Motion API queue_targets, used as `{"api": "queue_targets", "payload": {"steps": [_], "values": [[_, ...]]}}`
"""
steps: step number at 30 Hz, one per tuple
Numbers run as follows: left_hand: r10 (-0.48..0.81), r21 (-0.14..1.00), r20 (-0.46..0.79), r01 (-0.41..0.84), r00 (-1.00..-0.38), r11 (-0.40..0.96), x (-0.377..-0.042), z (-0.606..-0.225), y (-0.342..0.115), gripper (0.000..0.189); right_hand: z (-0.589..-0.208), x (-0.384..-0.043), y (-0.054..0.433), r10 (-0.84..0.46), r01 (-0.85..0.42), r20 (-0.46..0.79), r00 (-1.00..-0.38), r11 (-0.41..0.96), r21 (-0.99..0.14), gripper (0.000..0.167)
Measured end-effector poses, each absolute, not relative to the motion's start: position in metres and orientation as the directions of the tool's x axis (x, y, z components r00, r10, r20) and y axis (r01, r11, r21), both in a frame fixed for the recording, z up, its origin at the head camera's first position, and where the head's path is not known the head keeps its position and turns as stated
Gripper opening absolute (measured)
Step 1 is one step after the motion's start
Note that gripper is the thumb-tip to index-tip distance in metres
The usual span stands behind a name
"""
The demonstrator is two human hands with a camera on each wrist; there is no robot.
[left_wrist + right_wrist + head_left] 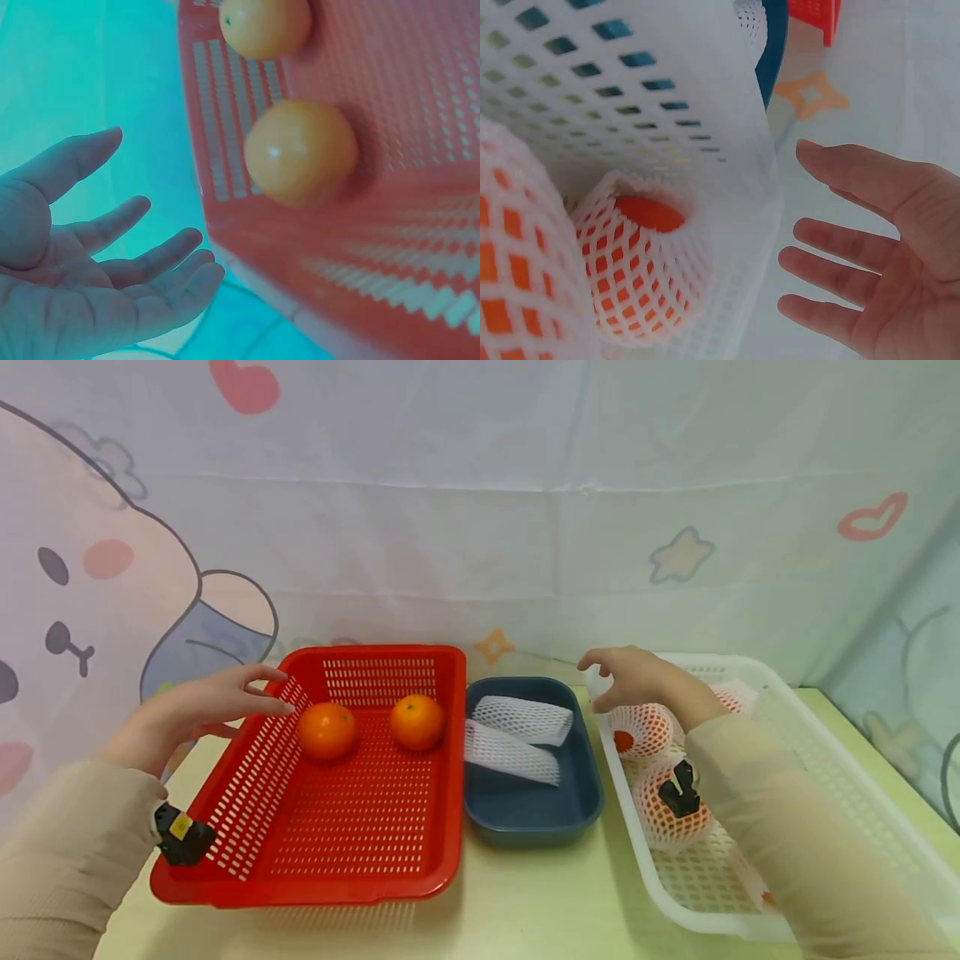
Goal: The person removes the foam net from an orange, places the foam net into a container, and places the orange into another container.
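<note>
Below right hand (637, 675), nearside: netted fruit (645, 731) is seated; left hand (201, 703) is farther.
Both hands: loosely spread, nothing is gripped.

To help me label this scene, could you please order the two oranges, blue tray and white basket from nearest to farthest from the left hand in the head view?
From the left hand:
1. Left orange, in the red basket
2. Right orange, in the same basket
3. Blue tray, between the baskets
4. White basket, on the right
</note>
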State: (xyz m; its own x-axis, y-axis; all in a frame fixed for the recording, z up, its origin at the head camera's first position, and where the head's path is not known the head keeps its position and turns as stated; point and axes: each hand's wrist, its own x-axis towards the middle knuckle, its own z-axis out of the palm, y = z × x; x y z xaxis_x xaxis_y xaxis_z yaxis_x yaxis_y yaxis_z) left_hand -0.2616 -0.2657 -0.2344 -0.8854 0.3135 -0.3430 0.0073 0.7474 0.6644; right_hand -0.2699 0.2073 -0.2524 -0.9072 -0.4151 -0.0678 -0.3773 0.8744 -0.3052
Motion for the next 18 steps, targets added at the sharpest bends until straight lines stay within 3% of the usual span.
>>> {"api": "queue_targets", "payload": {"steps": [10, 18], "values": [[0.305, 0.648, -0.409, -0.039, -0.860, 0.761, -0.244, -0.253, -0.298, 0.077, -0.254, -0.264, 0.232, -0.386, -0.350, -0.065, -0.920, 0.886, -0.305, 0.055], [0.333, 0.726, -0.456, -0.129, -0.825, 0.676, -0.234, -0.267, -0.305, 0.081, -0.257, -0.261, 0.249, -0.378, -0.341, -0.065, -0.924, 0.887, -0.310, 0.055]]}}
